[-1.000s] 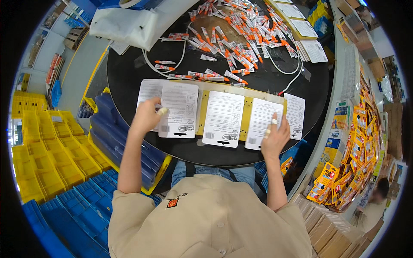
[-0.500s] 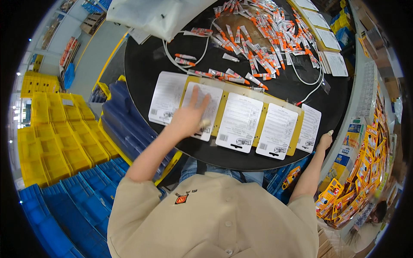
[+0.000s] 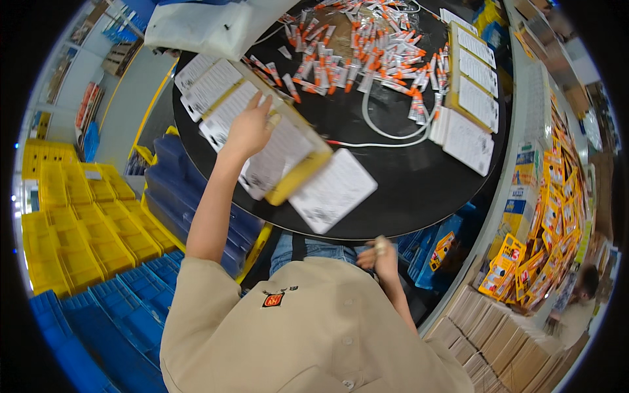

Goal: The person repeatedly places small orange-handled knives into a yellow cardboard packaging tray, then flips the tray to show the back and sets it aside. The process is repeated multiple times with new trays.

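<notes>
At the near left edge of the round black tabletop, the left hand lies flat, fingers spread, on a row of white printed cards with yellow backing. One more white card lies just beside them, near the front edge. The right hand hangs below the table edge, loosely curled, holding nothing visible. Small orange-capped tubes lie heaped at the far side. Yellow plastic crates and blue crates stand stacked to the left.

yellow bins, blue crates, cardboard boxes
</notes>
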Demonstrator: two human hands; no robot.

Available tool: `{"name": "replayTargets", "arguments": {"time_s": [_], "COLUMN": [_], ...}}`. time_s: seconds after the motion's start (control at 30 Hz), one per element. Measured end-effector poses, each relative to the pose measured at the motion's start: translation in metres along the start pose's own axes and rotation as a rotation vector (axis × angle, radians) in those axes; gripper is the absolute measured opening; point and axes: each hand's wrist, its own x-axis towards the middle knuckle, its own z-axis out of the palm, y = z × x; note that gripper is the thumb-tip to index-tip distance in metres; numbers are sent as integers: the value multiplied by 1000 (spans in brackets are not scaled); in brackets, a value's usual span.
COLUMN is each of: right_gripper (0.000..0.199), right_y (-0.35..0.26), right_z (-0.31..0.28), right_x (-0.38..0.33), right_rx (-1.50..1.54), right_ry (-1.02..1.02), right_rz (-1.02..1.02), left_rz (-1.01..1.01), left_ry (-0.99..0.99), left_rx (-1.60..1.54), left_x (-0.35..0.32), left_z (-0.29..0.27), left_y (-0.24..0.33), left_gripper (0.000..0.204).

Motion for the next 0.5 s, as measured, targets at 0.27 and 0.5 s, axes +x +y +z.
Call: {"name": "replayTargets", "arguments": {"time_s": [0.27, 0.5], "right_gripper": [29, 59], "right_y": [-97, -85], "right_z": [-80, -138], "right_x": [65, 153], "right_rx": [-449, 214], "right_ry": [892, 961], "right_rz": [-762, -178], "left_rz": [-160, -158], "left_ry": [-275, 79], "left_rx": [-715, -213], "left_x": [-75, -125], "left_z": [22, 61], "left_y": [86, 76], "left_gripper": [34, 64]}}
